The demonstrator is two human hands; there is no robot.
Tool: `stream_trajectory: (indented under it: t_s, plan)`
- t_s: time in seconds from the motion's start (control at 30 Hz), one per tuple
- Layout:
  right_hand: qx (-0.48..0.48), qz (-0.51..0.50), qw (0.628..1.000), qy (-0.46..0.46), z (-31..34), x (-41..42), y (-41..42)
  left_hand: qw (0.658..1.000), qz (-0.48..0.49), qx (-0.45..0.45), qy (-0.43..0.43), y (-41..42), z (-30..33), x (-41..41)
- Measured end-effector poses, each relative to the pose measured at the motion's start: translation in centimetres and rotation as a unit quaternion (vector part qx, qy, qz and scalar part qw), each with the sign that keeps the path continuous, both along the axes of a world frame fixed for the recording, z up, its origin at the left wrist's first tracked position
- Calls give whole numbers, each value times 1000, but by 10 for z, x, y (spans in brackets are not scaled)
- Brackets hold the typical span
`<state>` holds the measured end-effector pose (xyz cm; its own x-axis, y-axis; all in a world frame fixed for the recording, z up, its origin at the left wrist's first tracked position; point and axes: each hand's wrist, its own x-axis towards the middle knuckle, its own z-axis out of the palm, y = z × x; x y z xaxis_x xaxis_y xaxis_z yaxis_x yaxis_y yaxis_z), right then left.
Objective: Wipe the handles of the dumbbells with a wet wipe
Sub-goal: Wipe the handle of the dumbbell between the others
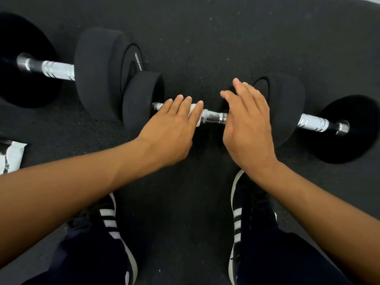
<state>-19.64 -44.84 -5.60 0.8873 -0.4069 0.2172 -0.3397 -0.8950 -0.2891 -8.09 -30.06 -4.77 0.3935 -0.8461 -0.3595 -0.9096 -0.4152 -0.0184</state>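
Note:
Three black dumbbells lie in a row on the dark floor. The middle dumbbell's chrome handle (213, 117) runs between two black heads. My left hand (170, 130) lies over its left part with straight fingers, pressing a white wet wipe (195, 117) onto the bar. My right hand (248, 122) rests at the handle's right end against the right head (287, 99), fingers straight and together. The left dumbbell's handle (55, 69) and the right dumbbell's handle (314, 124) are bare chrome.
A white wipes packet (10, 157) lies on the floor at the left edge. My two dark shoes with white stripes (111, 221) stand just in front of the middle dumbbell. The left dumbbell's big head (98, 73) touches the middle one's left head.

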Motion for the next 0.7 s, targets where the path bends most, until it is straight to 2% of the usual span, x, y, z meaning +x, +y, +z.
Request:
stream_trajectory:
  t_s: [0.07, 0.23, 0.33, 0.47, 0.63, 0.7]
  plan:
    - [4, 2, 1000, 0, 0, -1, 0, 1000, 11, 4, 28, -8, 4, 7]
    - [1, 2, 1000, -1, 1, -2, 0, 999, -21, -26, -35, 17, -6, -24]
    - [9, 9, 1000, -2, 1, -4, 1, 998, -39, 4, -41, 28, -9, -39]
    - [8, 5, 1000, -1, 2, -3, 0, 998, -22, -34, -51, 22, -16, -32]
    - [1, 4, 1000, 9, 1, 1, -4, 997, 1, -70, 39, -9, -4, 1]
    - [1, 6, 1000, 12, 1, 1, -3, 997, 3, -67, 44, -11, -5, 4]
